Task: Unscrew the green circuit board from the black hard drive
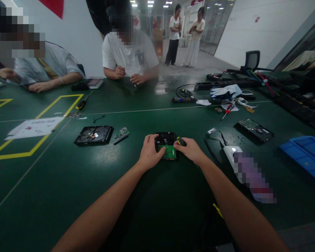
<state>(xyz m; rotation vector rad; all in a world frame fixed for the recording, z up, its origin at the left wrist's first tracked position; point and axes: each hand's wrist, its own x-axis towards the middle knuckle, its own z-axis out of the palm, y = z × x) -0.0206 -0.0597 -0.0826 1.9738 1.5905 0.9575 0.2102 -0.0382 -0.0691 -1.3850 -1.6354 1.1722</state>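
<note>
A black hard drive (165, 138) lies on the green table (68, 182) straight ahead, with a green circuit board (170, 152) on its near end. My left hand (149, 152) grips the drive's left edge, fingers curled round it. My right hand (190, 149) is closed on a screwdriver with a black and yellow handle (180, 141), its tip down at the drive's right side.
A second opened drive (93, 135) and a loose circuit board (121, 134) lie to the left. Another drive (254, 128) sits at the right, near a blue tray (306, 154) and a white device (232, 154). Tools and cables (185, 93) lie further back. People sit across the table.
</note>
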